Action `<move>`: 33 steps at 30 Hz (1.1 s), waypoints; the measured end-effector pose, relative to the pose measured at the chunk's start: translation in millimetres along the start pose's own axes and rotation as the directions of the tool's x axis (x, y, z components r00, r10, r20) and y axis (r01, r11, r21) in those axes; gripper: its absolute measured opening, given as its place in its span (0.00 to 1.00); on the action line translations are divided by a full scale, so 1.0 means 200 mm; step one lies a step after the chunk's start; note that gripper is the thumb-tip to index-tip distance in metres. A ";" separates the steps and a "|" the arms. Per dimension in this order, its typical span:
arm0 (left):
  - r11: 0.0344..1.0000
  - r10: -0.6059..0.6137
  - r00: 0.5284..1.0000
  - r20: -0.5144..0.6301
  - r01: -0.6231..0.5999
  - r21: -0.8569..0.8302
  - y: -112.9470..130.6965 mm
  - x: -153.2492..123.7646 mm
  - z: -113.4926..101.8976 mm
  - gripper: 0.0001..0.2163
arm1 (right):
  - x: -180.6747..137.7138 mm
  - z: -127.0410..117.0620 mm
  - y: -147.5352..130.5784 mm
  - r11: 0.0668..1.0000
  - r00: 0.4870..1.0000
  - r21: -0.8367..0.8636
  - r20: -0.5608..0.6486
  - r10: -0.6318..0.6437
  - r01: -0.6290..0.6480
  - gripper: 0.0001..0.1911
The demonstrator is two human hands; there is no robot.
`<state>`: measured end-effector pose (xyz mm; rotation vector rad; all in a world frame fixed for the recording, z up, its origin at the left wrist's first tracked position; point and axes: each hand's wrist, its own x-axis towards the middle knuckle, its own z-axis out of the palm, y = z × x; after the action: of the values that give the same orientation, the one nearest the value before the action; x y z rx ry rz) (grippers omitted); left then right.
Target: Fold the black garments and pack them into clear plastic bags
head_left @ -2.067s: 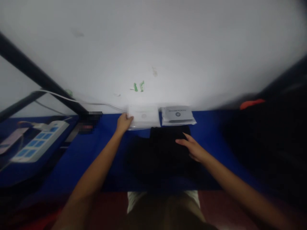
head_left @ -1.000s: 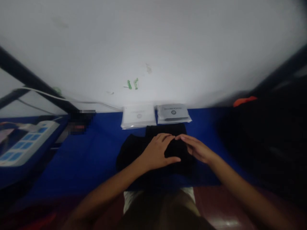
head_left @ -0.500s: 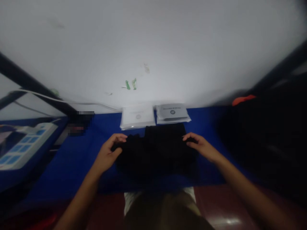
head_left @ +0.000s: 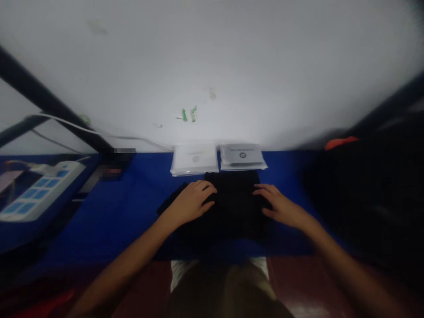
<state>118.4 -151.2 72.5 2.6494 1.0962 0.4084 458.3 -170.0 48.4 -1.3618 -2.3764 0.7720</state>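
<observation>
A black cloth garment (head_left: 233, 207) lies partly folded on the blue table, its exact kind too dark to make out. My left hand (head_left: 195, 198) is over its left half, palm down, with fingers apart and the fingertips on the fabric. On the garment's right edge rests my right hand (head_left: 276, 204), its fingers spread and touching the cloth. Part of the fabric sticks out to the left beyond my left hand. Just behind the garment lie a stack of white plastic packets (head_left: 195, 161) and a grey plastic packet (head_left: 243, 157) with a round logo.
A white power strip (head_left: 43, 192) with blue sockets is at the left. A pale cable (head_left: 109, 134) runs along the wall. A large dark mass (head_left: 371, 203) with an orange item (head_left: 341, 142) above it fills the right side. The blue table (head_left: 126, 212) ends near my body.
My left hand has moved right from the garment's left edge onto its middle. The left part of the cloth lies differently. My right hand has stayed near the right edge.
</observation>
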 end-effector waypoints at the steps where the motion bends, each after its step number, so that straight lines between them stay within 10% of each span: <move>1: 1.000 -0.002 1.000 0.012 0.002 0.022 -0.02 0.03 0.01 0.09 | 0.00 -0.01 0.01 1.000 0.999 0.000 -0.032 -0.007 0.007 0.25; 6: 0.980 -0.150 0.988 -0.032 0.153 0.125 -0.15 0.15 0.04 0.07 | 0.13 -0.04 0.05 0.999 0.970 0.035 -0.243 -0.010 0.019 0.10; 13: 0.913 -0.213 0.957 -0.195 0.267 0.310 -0.18 0.12 0.06 0.09 | 0.29 0.02 0.10 0.965 0.865 -0.130 -0.481 0.140 -0.229 0.19; 21: 0.986 -0.055 0.998 0.041 0.048 0.160 -0.14 -0.07 -0.01 0.09 | 0.14 0.02 0.05 0.997 0.994 -0.045 -0.087 -0.066 0.063 0.15; 33: 1.000 -0.029 0.999 0.019 0.029 -0.006 -0.13 -0.07 -0.03 0.09 | 0.07 -0.08 -0.03 0.969 0.993 0.245 -0.116 0.025 0.004 0.10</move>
<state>89.9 -141.3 67.5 2.6232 1.1244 0.3804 455.0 -155.2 63.5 -1.2807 -2.1051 0.9264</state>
